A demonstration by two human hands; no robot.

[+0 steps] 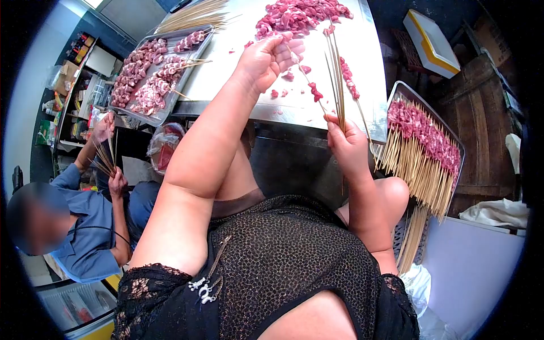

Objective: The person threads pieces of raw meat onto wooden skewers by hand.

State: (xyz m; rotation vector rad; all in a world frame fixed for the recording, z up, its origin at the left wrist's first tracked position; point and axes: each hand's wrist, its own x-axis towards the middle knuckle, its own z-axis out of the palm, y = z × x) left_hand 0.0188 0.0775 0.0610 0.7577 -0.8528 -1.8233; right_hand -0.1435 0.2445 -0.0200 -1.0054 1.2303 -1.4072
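Observation:
Several thin wooden skewers (336, 85) stand upright in my right hand (347, 141), its fingers wrapped round their lower ends. One skewer leans to the left and carries a piece of red meat (315, 92) partway up. Its upper end reaches my left hand (266, 59), where the fingertips pinch a piece of meat near the tip. Just beyond my left hand lies a heap of raw meat pieces (300, 17) on the white table (238, 85). To the right of the held bundle, a loaded skewer (349, 79) rests on the table.
A metal tray (160, 116) of meat skewers sits at the table's left, with bare skewers (192, 16) behind. Another tray (460, 164) of loaded skewers is at the right. At the left, a seated person (93, 212) holds thin sticks. A white-and-yellow box (432, 45) stands back right.

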